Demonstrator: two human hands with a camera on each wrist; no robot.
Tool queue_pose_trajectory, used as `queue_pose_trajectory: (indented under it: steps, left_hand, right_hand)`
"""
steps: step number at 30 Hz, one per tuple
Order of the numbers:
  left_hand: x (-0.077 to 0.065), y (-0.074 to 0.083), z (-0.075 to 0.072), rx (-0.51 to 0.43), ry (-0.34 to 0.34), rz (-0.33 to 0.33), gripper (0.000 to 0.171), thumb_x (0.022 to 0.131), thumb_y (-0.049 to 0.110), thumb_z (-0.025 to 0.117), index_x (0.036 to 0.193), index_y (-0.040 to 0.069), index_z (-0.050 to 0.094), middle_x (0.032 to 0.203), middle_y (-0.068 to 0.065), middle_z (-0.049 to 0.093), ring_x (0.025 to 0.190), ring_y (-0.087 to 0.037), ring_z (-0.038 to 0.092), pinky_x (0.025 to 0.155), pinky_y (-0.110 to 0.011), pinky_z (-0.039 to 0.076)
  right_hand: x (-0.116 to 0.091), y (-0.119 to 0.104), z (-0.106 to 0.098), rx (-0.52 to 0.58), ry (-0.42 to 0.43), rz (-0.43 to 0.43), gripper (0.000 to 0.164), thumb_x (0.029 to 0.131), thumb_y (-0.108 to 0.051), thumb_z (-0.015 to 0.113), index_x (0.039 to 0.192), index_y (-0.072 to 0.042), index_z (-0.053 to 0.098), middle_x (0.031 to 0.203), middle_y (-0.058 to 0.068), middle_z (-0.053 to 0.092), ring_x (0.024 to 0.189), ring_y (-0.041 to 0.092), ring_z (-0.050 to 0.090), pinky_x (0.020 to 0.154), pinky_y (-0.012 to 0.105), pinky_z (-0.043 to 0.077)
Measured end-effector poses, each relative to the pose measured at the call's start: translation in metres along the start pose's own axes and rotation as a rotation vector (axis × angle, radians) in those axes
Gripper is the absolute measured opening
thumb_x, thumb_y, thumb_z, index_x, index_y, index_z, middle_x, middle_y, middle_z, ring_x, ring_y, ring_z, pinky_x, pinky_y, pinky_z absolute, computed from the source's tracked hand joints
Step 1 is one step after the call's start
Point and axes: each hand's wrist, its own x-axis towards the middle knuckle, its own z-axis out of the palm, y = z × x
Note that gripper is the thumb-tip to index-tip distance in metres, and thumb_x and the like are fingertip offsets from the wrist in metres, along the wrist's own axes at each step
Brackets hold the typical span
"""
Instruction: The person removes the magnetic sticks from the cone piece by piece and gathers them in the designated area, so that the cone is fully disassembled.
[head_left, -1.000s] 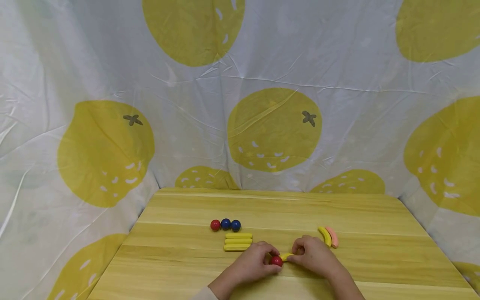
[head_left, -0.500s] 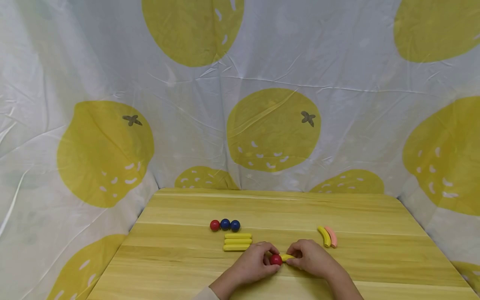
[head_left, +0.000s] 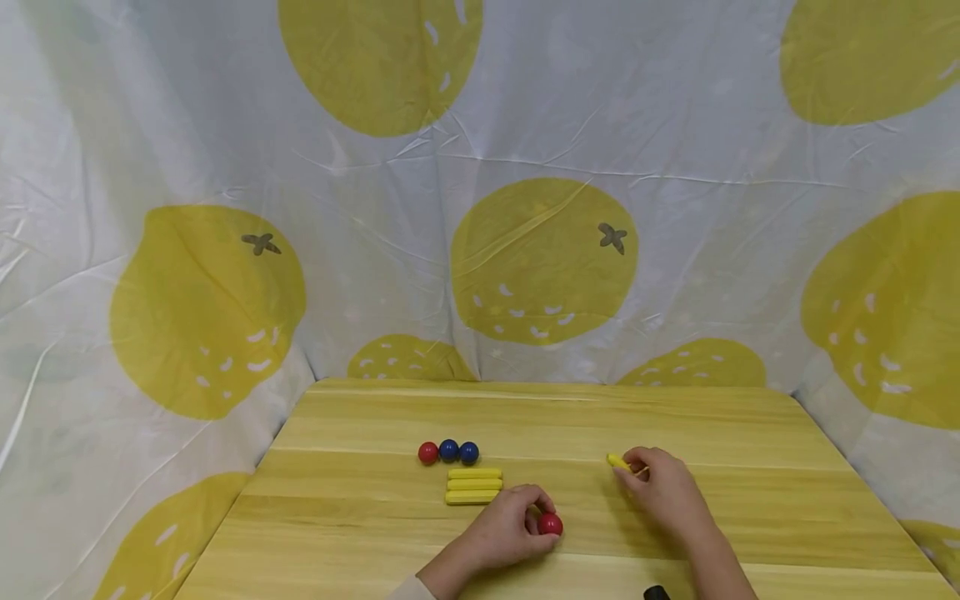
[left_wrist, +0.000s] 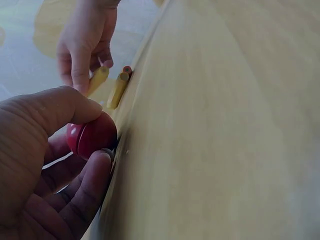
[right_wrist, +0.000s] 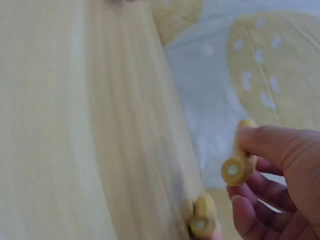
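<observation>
My left hand (head_left: 508, 531) pinches a red ball (head_left: 551, 523) between thumb and fingers, low over the wooden table; the ball (left_wrist: 95, 135) shows a seam in the left wrist view. My right hand (head_left: 666, 492) pinches a yellow curved rod (head_left: 617, 461) with a pale round spot in its end, seen in the right wrist view (right_wrist: 235, 171). That rod is above the table. Just past it, a second yellow curved rod (right_wrist: 203, 218) lies on the table beside a pink one (left_wrist: 128, 70). In the head view my right hand mostly hides this pair.
A red ball (head_left: 428, 453) and two blue balls (head_left: 458, 452) sit in a row at centre left. Three yellow straight rods (head_left: 474, 487) lie stacked side by side near my left hand. A black object (head_left: 656, 592) shows at the bottom edge. A fruit-printed cloth (head_left: 547, 258) hangs behind the table.
My right hand has moved away from the red ball, rightward and farther back, carrying the yellow curved rod. My left hand stays in place, holding the red ball.
</observation>
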Motion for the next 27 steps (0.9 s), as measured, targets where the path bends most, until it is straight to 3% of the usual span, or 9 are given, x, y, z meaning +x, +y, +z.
queue_pose_trajectory:
  steps: [2,7,11,22,27]
  left_hand:
    - [0.0,0.0,0.0,0.002,-0.007,0.0,0.027,0.085,0.024,0.084,0.104,0.018,0.065,0.09,0.012,0.06,0.07,0.003,0.055,0.063,-0.016,0.049]
    - [-0.001,0.0,-0.001,-0.006,-0.023,0.003,0.027,0.085,0.026,0.083,0.105,0.019,0.066,0.091,0.012,0.061,0.071,0.002,0.055,0.064,-0.016,0.049]
    - [0.0,0.001,0.0,-0.009,-0.026,0.016,0.03,0.085,0.026,0.083,0.109,0.017,0.067,0.092,0.012,0.061,0.073,0.002,0.055,0.065,-0.016,0.05]
    - [-0.001,0.001,-0.001,0.069,-0.039,0.048,0.025,0.087,0.03,0.082,0.109,0.02,0.072,0.098,0.015,0.061,0.084,0.004,0.054,0.072,-0.014,0.049]
    - [-0.003,0.001,-0.007,0.029,-0.066,0.053,0.025,0.088,0.029,0.08,0.11,0.02,0.07,0.099,0.013,0.061,0.084,0.004,0.055,0.072,-0.015,0.05]
  right_hand:
    - [0.002,0.01,-0.009,0.041,0.05,0.083,0.028,0.094,-0.028,0.074,0.11,-0.005,0.073,0.097,0.006,0.071,0.086,0.017,0.068,0.07,0.032,0.055]
    - [0.0,0.035,-0.023,0.112,0.18,0.27,0.04,0.099,-0.035,0.066,0.121,-0.002,0.07,0.109,0.017,0.073,0.098,0.031,0.07,0.072,0.031,0.053]
    - [-0.002,0.053,-0.026,0.103,0.212,0.36,0.043,0.098,-0.033,0.063,0.123,0.001,0.068,0.113,0.021,0.072,0.102,0.037,0.067,0.074,0.036,0.051]
    - [-0.002,0.072,-0.017,0.053,0.167,0.384,0.048,0.097,-0.039,0.064,0.118,0.004,0.07,0.104,0.016,0.075,0.091,0.031,0.068,0.068,0.034,0.048]
    - [0.0,0.072,-0.016,0.035,0.161,0.389,0.048,0.096,-0.042,0.066,0.113,0.003,0.072,0.1,0.016,0.075,0.088,0.031,0.068,0.065,0.034,0.048]
